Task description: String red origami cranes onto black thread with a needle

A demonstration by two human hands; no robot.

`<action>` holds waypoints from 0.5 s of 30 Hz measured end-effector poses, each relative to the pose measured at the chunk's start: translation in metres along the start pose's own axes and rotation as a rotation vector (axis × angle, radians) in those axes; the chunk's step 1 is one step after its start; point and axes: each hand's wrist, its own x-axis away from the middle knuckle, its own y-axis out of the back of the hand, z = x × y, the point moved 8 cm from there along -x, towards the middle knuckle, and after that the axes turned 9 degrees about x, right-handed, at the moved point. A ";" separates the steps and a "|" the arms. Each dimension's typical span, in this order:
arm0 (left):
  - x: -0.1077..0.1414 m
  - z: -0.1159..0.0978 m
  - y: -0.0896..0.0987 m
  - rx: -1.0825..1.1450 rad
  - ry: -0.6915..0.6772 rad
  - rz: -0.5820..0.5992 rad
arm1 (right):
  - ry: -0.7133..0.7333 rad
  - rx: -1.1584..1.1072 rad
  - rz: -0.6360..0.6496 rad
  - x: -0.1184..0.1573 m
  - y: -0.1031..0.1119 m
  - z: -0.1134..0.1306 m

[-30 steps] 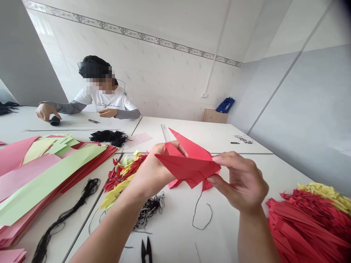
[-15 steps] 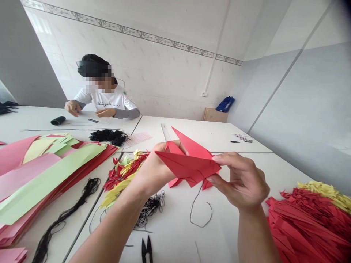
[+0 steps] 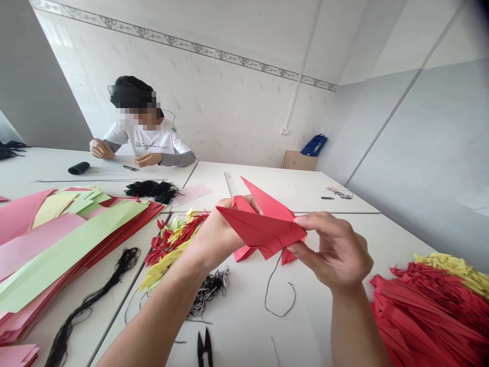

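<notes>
A large folded red paper piece (image 3: 263,232) with pointed ends is held up above the middle of the white table (image 3: 244,316). My left hand (image 3: 233,224) grips it from behind, its fingers partly hidden by the paper. On the right, my right hand (image 3: 332,250) pinches the paper's right corner between thumb and forefinger. A dark cord (image 3: 269,295) hangs below the paper and curls on the tabletop. More red folded paper (image 3: 244,253) shows under the held piece.
Black snips (image 3: 205,349) lie near the front edge. Tangled cord (image 3: 210,293), red and yellow folded papers (image 3: 171,244), paper sheets (image 3: 72,250) and black strands (image 3: 95,300) lie left. Red folded papers (image 3: 431,306) are heaped right. A person (image 3: 143,135) sits across.
The red paper and my hands have shifted very slightly left. Across the table, the person's hands and the dark spool have moved a little.
</notes>
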 end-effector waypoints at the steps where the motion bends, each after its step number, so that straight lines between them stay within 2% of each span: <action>1: 0.000 0.000 0.000 0.000 0.000 -0.001 | -0.005 -0.005 0.005 0.000 0.000 0.000; 15: -0.002 -0.003 -0.004 0.036 0.003 -0.004 | -0.036 -0.020 0.021 0.000 -0.002 -0.004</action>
